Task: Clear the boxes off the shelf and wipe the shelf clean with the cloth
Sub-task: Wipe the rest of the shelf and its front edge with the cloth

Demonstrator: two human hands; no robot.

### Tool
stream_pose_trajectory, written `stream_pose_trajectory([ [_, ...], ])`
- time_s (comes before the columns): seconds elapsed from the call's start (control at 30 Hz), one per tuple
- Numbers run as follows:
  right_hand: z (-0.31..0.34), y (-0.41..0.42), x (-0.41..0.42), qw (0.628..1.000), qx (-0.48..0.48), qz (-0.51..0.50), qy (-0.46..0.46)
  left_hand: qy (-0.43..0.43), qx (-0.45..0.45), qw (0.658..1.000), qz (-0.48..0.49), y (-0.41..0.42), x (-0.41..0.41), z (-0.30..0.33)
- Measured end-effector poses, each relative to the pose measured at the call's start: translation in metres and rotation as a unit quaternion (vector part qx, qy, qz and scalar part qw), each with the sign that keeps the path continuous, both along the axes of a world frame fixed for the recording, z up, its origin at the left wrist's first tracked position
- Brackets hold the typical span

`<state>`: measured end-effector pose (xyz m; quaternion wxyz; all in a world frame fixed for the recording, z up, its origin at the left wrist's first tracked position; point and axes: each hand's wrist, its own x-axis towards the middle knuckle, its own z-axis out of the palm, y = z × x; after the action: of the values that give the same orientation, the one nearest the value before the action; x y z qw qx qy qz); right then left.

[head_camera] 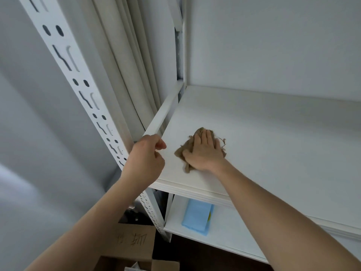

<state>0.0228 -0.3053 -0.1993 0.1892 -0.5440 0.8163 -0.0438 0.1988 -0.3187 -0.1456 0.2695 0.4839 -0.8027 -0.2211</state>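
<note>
A brown frayed cloth (182, 150) lies on the white shelf board (273, 143), near its front left corner. My right hand (205, 151) presses flat on the cloth, fingers together and pointing away from me. My left hand (145, 159) grips the shelf's left front corner where the side rail (163, 112) meets the board, thumb and fingers curled around the edge. No boxes stand on this shelf board.
A white perforated upright post (78, 75) runs diagonally at the left. A lower shelf (224, 227) holds a folded blue cloth (197, 216). Cardboard boxes (132, 245) sit on the floor below left. White walls close the shelf's back.
</note>
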Motion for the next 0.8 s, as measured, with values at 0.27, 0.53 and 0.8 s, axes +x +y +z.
stream_pose_trajectory([
  [0.27,-0.011,0.039,-0.029,0.973,-0.066,0.213,0.059,-0.266,-0.154,0.947,-0.096,0.005,0.016,-0.009],
  [0.53,-0.013,-0.011,0.008,0.978,-0.064,0.194,0.047,-0.333,-0.159,0.921,-0.127,0.005,0.039,-0.043],
  [0.8,-0.01,0.043,0.002,0.905,-0.071,0.416,0.043,-0.203,-0.229,0.942,-0.139,0.006,0.046,-0.042],
])
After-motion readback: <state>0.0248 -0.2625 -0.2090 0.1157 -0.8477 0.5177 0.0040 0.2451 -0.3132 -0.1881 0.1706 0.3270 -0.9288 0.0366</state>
